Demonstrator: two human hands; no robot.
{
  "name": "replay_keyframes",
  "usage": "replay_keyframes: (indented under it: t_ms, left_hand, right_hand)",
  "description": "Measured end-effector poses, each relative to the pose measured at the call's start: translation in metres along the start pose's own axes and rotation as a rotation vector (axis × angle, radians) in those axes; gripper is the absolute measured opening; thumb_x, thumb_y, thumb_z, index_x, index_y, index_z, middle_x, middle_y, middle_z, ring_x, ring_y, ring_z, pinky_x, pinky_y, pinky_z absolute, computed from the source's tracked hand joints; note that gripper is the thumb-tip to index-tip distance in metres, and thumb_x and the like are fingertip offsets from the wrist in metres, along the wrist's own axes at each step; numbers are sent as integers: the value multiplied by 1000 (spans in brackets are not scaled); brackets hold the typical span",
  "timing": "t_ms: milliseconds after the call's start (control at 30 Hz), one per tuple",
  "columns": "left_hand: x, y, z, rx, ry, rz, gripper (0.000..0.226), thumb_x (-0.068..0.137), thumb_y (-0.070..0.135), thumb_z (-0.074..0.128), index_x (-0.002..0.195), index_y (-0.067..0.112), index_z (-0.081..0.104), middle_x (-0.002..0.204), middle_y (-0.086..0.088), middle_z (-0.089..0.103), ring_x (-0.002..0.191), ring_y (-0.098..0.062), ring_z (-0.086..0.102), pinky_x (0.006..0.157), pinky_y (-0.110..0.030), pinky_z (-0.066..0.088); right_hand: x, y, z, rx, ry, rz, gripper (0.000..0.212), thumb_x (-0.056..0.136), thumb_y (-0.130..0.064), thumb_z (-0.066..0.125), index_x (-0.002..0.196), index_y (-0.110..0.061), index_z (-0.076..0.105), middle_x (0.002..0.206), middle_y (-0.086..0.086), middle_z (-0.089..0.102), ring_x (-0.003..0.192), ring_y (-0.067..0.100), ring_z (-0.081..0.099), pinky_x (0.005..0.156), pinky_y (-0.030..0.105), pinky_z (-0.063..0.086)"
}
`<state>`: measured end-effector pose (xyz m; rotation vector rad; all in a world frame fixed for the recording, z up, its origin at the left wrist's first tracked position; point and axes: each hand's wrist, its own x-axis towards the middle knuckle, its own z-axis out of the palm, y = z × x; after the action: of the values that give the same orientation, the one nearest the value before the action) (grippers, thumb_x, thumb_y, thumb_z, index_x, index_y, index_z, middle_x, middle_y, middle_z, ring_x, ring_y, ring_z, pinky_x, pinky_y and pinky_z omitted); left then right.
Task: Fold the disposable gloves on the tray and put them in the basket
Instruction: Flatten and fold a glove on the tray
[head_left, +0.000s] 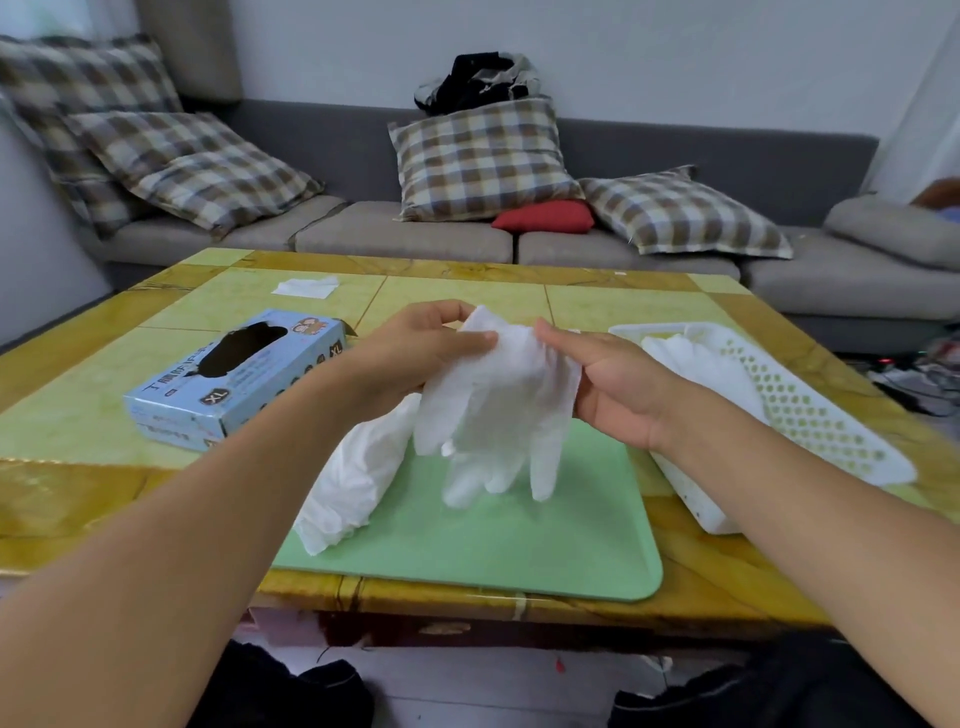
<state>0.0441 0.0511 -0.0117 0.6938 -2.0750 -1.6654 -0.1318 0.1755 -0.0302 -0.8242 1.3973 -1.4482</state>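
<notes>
A white disposable glove (498, 410) hangs in the air above the green tray (519, 540), cuff up and fingers pointing down. My left hand (415, 353) pinches its upper left edge. My right hand (608, 379) pinches its upper right edge. A pile of other white gloves (353, 478) lies on the tray's left side. The white perforated basket (800, 410) stands to the right of the tray, with folded white gloves (696, 358) inside it.
A blue glove box (234, 379) marked XL lies on the yellow-green table (78, 431) to the left. A white tissue (306, 287) lies at the far left. A grey sofa with checked cushions (483, 156) stands behind the table.
</notes>
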Motion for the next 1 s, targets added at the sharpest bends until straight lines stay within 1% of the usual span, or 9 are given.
replay_keyframes:
  t_ms: [100, 200, 267, 333, 500, 567, 700, 833, 1000]
  left_hand:
    - [8, -1, 9, -9, -11, -56, 37, 93, 39, 69, 114, 9, 72, 103, -11, 75, 88, -24, 68, 80, -35, 51]
    - [21, -6, 14, 50, 80, -152, 13, 95, 27, 69, 99, 15, 74, 88, -2, 78, 70, -11, 72, 61, -22, 56]
    - [30, -14, 17, 85, 150, -181, 9, 95, 24, 69, 95, 16, 74, 87, 0, 78, 71, -12, 72, 60, -22, 56]
    - [39, -20, 18, 67, 226, -82, 12, 95, 22, 69, 98, 12, 75, 87, -1, 75, 77, -16, 69, 64, -24, 54]
    - [46, 8, 21, -70, 305, 378, 10, 96, 17, 68, 97, 22, 76, 92, 7, 78, 84, -7, 71, 76, -20, 52]
    - [43, 13, 21, -48, 248, 430, 11, 94, 14, 70, 99, 22, 76, 97, 5, 78, 92, -10, 73, 79, -19, 53]
    - [34, -15, 22, 47, 94, 284, 12, 84, 6, 78, 87, 17, 76, 88, 0, 79, 80, -13, 73, 76, -23, 55]
    - [29, -49, 19, 379, -266, 113, 14, 80, 3, 82, 85, 16, 78, 81, 0, 77, 75, -10, 70, 79, -27, 54]
    - [20, -58, 27, 634, -596, -9, 18, 84, 10, 80, 90, 27, 78, 96, 3, 78, 98, -13, 73, 101, -35, 53]
  right_hand:
    - [1, 4, -4, -26, -25, 45, 38, 99, -24, 63, 126, 2, 67, 117, 16, 73, 101, 29, 71, 92, 41, 57]
    - [11, 11, -12, -36, -3, 83, 31, 99, -21, 63, 123, -1, 68, 108, 12, 76, 90, 24, 74, 78, 34, 61]
    - [20, 15, -17, -9, 50, 86, 26, 99, -19, 64, 120, -4, 68, 102, 10, 76, 85, 22, 73, 74, 32, 60]
    - [28, 14, -18, 18, 103, -22, 21, 97, -14, 66, 115, -4, 70, 100, 11, 76, 86, 22, 71, 79, 34, 58]
    - [28, -19, -20, -60, 184, -535, 15, 93, -8, 71, 107, -6, 75, 109, 17, 75, 94, 23, 71, 89, 38, 58]
    - [23, -21, -25, -114, 166, -567, 13, 90, -5, 74, 103, -5, 75, 105, 12, 76, 93, 20, 72, 85, 34, 59]
    - [19, 1, -37, -374, 133, -460, 16, 80, -3, 82, 95, -5, 75, 87, 2, 72, 77, 10, 65, 73, 22, 53]
    - [9, 28, -46, -739, -195, -232, 12, 82, -4, 82, 92, -6, 78, 83, -1, 74, 75, 4, 64, 74, 20, 52]
    - [-3, 47, -32, -1017, -448, -168, 10, 87, -13, 78, 96, -15, 79, 90, -9, 77, 86, 4, 69, 82, 20, 53]
